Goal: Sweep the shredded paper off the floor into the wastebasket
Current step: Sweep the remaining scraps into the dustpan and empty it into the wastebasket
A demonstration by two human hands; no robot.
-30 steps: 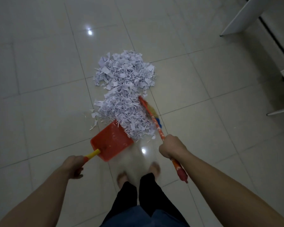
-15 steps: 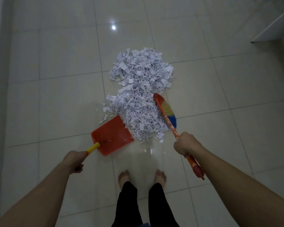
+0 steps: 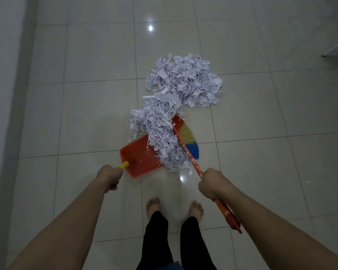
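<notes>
Lying between dustpan [image 3: 139,160] and broom [image 3: 185,137], shredded paper [image 3: 164,133] beyond both grips.

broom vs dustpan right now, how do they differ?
The broom has a long patterned orange stick and red, yellow and blue bristles; the dustpan is a flat orange tray with a short yellow handle. The right hand grips the broom, the left hand the dustpan. Both touch the shredded paper.
</notes>
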